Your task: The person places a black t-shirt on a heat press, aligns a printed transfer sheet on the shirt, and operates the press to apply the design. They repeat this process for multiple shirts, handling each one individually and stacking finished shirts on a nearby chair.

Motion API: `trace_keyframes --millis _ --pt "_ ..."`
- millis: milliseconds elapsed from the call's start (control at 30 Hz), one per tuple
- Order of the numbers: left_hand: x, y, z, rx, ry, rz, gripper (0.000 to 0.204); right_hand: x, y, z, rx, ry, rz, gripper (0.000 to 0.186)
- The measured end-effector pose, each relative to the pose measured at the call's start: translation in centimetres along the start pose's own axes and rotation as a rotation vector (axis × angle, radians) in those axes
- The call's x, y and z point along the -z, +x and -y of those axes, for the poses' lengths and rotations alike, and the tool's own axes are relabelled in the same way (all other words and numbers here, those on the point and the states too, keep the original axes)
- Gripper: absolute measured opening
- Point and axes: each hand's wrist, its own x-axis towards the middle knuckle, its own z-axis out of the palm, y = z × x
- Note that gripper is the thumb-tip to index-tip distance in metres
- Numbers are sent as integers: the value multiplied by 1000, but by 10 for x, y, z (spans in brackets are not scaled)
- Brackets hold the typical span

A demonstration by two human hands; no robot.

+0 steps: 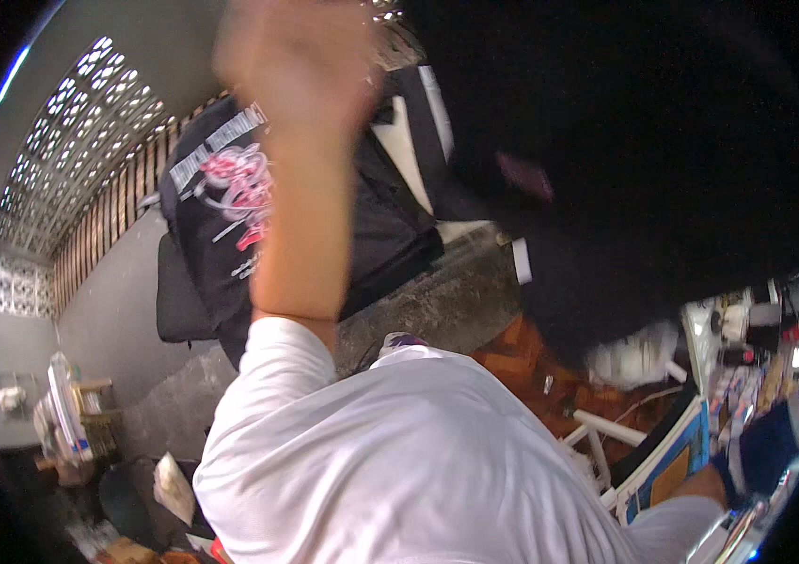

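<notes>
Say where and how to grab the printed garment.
Probably pinch the printed garment by its outer left edge, coming from the person's left: that cloth edge lies uncovered, while the left forearm crosses in front of its middle.

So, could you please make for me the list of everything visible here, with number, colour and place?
Dark cloth: 1, black, upper right
Printed garment: 1, black with pink and white print, left of centre
Openwork wall panels: at least 2, greyish and white, left
Slats: many, brown, left
Floor patch: 1, reddish brown, right of centre
Plastic bag: probably 1, whitish, right
Tubular frame: 1, white, lower right
Small clutter: uncountable, mixed colours, lower left and far right
Shirt: 1, white, bottom centre
Left forearm: 1, bare, raised, left of centre
Left hand: 1, blurred, top; grip unclear
Right hand: cannot be made out
</notes>
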Motion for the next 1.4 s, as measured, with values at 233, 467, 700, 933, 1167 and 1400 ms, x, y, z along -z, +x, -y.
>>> trace_keyframes --millis 233,467,700,933,1167,1400 --pt "57 98 -242 -150 497 -334 21 -364 203 -32 -129 557 1016 38" --pt "133 -86 -350 9 1121 -820 24 -589 41 -214 -683 468 759 21" --pt "90 -396 -272 248 1322 -1431 10 -479 -84 -369 -786 29 906 15" --pt "87 -499 -228 1096 2139 -1768 36 -439 -84 -443 -632 -325 1214 23" --pt "137 -253 -5 689 2445 -491 30 -437 73 -540 821 -921 925 15" --pt "222 -237 290 817 2038 -163 47 -462 118 -568 1007 -647 1198 35"
